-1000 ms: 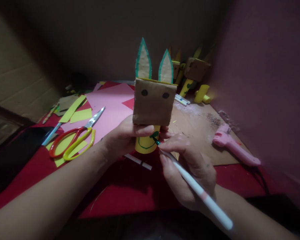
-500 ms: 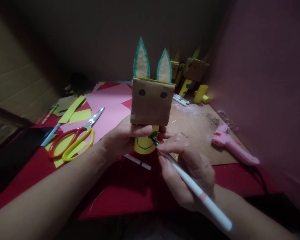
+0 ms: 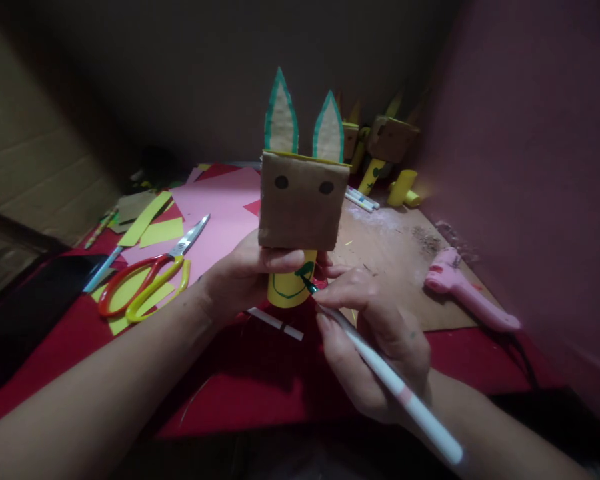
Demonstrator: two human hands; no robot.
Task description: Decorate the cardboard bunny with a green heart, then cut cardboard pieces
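A cardboard figure [image 3: 303, 203] stands upright in my left hand [image 3: 240, 270]. It has a brown box head with two dark dots, two pointed ears edged in teal, and a yellow tube body [image 3: 286, 283]. My left fingers wrap round the tube just below the head. On the tube are a curved green line and a filled green shape. My right hand [image 3: 375, 333] pinches a white marker [image 3: 405, 393] with a pink band. Its green tip touches or nearly touches the tube beside the green shape.
Red-and-yellow scissors [image 3: 153, 283] lie on paper scraps at the left, near pink paper [image 3: 215, 200]. A pink glue gun [image 3: 467, 290] rests at the right on a brown board [image 3: 395, 267]. Similar figures [image 3: 390, 140], markers [image 3: 363, 199] and yellow tubes [image 3: 403, 187] are behind.
The figure's head and ears have shifted slightly up and to the left. The marker tip has moved a little left along the tube.
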